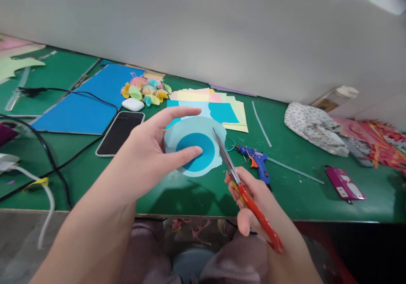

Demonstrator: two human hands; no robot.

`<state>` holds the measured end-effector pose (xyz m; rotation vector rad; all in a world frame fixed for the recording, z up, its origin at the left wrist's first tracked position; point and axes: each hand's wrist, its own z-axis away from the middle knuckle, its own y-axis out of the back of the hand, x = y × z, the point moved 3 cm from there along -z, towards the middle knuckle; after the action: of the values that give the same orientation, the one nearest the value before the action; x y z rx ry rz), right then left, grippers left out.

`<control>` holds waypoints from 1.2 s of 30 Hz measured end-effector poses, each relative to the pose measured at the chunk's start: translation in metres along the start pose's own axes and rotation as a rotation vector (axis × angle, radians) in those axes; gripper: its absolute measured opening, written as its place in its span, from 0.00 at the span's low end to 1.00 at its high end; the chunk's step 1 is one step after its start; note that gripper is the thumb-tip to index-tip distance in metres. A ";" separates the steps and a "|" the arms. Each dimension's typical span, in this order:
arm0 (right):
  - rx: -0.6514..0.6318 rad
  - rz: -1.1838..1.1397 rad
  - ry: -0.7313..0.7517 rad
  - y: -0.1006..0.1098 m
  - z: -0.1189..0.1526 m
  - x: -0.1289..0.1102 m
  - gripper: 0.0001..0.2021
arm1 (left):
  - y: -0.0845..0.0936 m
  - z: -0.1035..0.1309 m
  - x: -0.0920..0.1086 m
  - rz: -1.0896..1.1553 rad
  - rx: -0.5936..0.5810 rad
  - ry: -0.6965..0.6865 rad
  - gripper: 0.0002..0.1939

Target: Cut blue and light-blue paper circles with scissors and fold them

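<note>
The right hand (260, 191) is gripping one pair of scissors (250, 203), its fingers closed around the handles. Above the table (294, 199), the left hand (152, 153) is clamping its fingers on one pale-blue paper (196, 125) and one darker disc (194, 141). Turning the paper slowly should be keeping the cut smooth. Farther, one glue gun (261, 167) and one phone (120, 133) are lying.
</note>
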<state>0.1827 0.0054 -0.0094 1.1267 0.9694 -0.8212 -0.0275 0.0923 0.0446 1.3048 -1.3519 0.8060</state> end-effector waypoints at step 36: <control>-0.151 0.180 -0.170 0.042 0.021 -0.009 0.14 | -0.004 0.001 -0.008 -0.104 -0.302 0.081 0.26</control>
<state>0.2219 -0.0038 0.0165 0.9809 0.7637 -0.6748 -0.0251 0.0932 0.0362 1.0841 -1.2745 0.5530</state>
